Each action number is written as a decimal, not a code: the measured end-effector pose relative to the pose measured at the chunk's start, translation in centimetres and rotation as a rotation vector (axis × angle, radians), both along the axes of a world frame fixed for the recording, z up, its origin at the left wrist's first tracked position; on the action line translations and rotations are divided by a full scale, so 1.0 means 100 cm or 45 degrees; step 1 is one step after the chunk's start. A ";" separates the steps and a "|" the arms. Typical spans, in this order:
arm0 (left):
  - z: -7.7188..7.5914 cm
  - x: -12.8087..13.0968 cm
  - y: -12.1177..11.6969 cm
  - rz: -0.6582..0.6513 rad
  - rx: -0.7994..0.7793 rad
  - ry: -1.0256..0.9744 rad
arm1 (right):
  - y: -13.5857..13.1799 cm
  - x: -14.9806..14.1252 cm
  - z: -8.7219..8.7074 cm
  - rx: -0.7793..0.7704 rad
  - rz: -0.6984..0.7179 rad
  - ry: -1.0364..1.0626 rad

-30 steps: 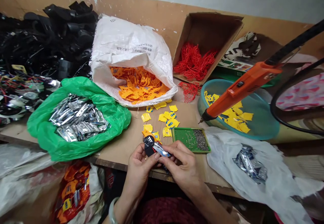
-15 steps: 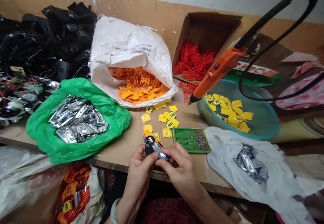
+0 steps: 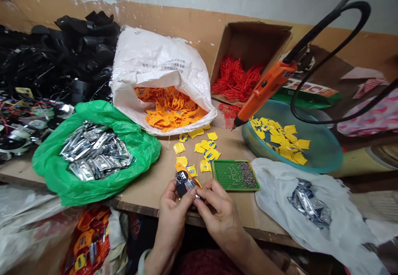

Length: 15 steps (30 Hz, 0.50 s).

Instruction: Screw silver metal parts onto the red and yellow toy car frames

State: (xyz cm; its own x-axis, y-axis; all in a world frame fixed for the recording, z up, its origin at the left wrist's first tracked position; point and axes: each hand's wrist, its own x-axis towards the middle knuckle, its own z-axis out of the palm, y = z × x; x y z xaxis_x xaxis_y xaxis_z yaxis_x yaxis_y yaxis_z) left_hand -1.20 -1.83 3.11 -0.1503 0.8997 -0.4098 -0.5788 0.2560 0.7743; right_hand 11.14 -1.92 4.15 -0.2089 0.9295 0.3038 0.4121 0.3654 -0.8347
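My left hand [image 3: 171, 215] grips a small orange and black plastic piece [image 3: 182, 179] between thumb and fingers, over the near edge of the bench. A shiny silver part lies along its face, partly under my left thumb. My right hand [image 3: 220, 211] is closed, its thumb and fingertips pinching at the lower right end of the same piece; the exact spot is hidden by the fingers. Just beyond lie several yellow plates [image 3: 212, 154] with blue marks. A green screw tray [image 3: 228, 175] with small metal screws sits right of the piece.
An orange electric screwdriver [image 3: 264, 92] hangs at the right, tip above the bench. Behind are a white sack [image 3: 161, 55] of orange parts and a cardboard box [image 3: 255, 39] of red parts. A green bag [image 3: 49, 163], teal basin [image 3: 326, 159] and white plastic bag [image 3: 276, 188] flank the bench.
The silver part now shows less, more covered by my fingers. My right fingertips have drawn in closer to my left thumb. The view has shifted slightly.
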 end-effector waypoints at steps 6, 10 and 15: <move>-0.003 -0.010 0.000 -0.111 -0.045 0.011 | 0.019 0.033 0.004 -0.028 -0.257 0.163; -0.005 -0.017 -0.001 -0.150 -0.080 0.031 | 0.066 0.085 0.026 0.311 -0.839 0.215; -0.009 -0.015 -0.003 -0.224 -0.089 0.051 | 0.114 0.110 0.057 0.439 -0.783 0.240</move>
